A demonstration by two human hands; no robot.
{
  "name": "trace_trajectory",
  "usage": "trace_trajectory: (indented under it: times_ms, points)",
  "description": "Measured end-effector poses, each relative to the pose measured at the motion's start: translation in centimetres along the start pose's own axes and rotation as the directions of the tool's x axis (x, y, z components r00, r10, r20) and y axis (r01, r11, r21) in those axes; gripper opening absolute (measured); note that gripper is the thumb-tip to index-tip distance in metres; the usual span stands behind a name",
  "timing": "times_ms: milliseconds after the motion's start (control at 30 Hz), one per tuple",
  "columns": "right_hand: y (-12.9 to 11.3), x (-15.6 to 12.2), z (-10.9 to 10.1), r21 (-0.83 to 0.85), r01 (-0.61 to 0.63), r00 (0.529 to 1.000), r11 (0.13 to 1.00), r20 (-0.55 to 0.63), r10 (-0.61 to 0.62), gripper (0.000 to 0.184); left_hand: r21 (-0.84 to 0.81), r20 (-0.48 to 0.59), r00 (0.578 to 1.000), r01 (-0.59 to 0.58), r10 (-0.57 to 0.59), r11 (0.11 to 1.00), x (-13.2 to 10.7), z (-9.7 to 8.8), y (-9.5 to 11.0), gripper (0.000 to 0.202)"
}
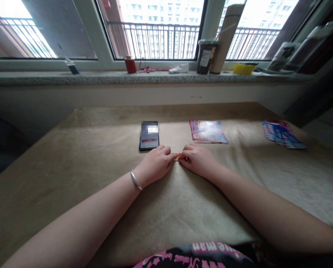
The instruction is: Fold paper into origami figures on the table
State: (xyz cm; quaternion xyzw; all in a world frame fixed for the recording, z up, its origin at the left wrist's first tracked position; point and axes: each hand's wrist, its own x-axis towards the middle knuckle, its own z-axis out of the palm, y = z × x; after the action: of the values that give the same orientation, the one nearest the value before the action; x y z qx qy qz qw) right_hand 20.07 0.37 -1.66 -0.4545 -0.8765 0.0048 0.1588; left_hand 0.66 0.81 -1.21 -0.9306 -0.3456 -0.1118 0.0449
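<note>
Above the table, a small red-and-yellow printed piece of paper (pixel 177 156), apparently folded, is pinched between my two hands. My left hand (pixel 158 162), with a silver bangle at the wrist, has its fingertips closed on the left end. The right end is in the closed fingertips of my right hand (pixel 196 158). Fingers cover most of the piece. Just beyond my left hand lies a dark phone (pixel 149 140) with its screen lit and partly blurred. Beyond my right hand is a fanned stack of pink and pale printed sheets (pixel 209 131).
Farther right, blue and red printed packets or cards (pixel 284 134) overlap on the brown table (pixel 85 163). On the stone windowsill (pixel 99 77) stand a red bottle (pixel 130 65), a dark lidded container (pixel 206 57), a tall brown cylinder (pixel 225 41) and a yellow item (pixel 244 68).
</note>
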Motion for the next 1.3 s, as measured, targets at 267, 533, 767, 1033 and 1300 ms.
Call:
trace_trajectory:
  times_ms: [267,533,767,1033,1300]
  points:
    - [0.0,0.1,0.3,-0.088,0.064,0.997,0.994,-0.032,-0.067,0.019,-0.078,-0.031,0.999,-0.014,0.012,0.997,0.4,0.4,-0.5,0.018]
    - [0.2,0.8,1.0,-0.058,0.034,0.999,0.998,-0.031,-0.036,0.016,-0.152,-0.071,0.997,0.015,-0.026,0.988,0.7,1.1,-1.0,0.020]
    - [0.5,1.0,1.9,0.062,-0.027,0.999,0.998,-0.040,0.029,0.017,-0.187,-0.076,0.994,0.066,-0.082,0.980,1.0,1.9,-1.5,0.021]
    - [1.0,1.4,2.6,0.170,-0.074,0.995,0.983,-0.049,0.083,0.014,-0.139,-0.079,0.992,0.085,-0.097,0.987,1.0,2.0,-1.1,0.019]
    - [1.6,1.7,2.7,0.246,-0.114,0.991,0.963,-0.043,0.128,0.010,-0.146,-0.120,0.988,0.084,-0.101,0.986,1.1,2.2,-1.0,0.018]
